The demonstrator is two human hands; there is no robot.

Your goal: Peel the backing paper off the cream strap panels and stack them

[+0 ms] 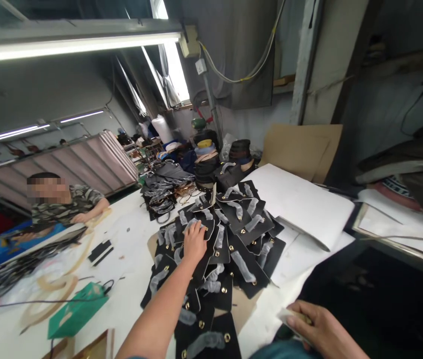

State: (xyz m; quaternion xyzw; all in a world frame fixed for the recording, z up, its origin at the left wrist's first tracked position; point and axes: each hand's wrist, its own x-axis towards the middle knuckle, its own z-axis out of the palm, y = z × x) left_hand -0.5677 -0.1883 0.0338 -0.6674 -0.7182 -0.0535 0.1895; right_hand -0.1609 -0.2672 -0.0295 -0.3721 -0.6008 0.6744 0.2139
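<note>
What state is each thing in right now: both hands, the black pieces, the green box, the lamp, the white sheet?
left hand: on the pile, fingertips on one piece; grip hidden
right hand: closed on a small pale object
black pieces: heaped, overlapping
green box: lying on the table, apart from the pile
tube lamp: lit
white sheet: lying beside the pile
</note>
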